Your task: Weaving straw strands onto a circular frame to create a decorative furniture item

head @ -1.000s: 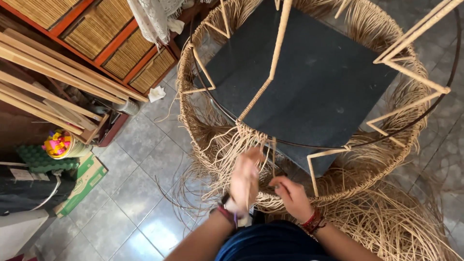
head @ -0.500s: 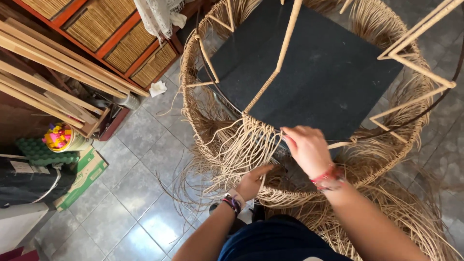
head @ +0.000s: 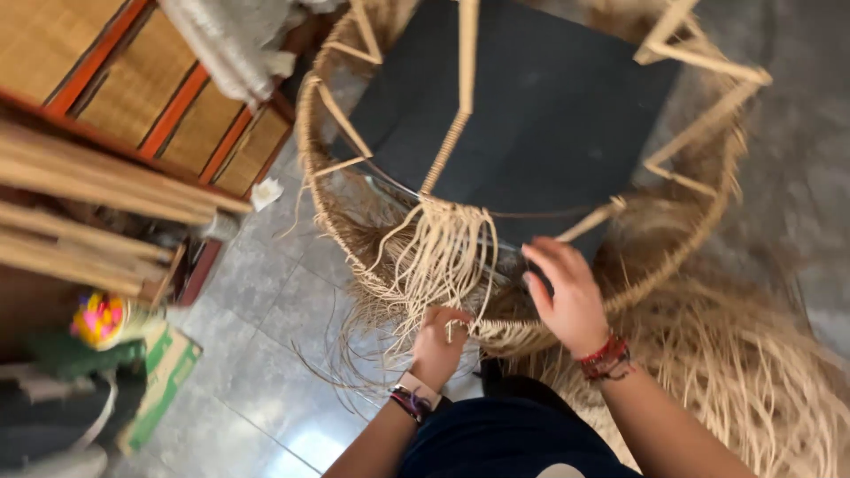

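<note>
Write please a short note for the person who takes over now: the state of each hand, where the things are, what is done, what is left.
Left hand: closed on loose straw strands at the basket's near rim.
Right hand: open, fingers spread, above the rim, holding nothing.
The round basket frame stands on the floor, a dark board inside it.
Done: the rim is wrapped.
Left: the hanging strands are unwoven; more straw lies to the right.

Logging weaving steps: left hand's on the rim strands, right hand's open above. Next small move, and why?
Probably bring the right hand down to take one loose strand from the bunch hanging at the woven rim. The left hand has its grip closed on strands at the rim, while the right is open, holding nothing, just beside the bunch.
</note>
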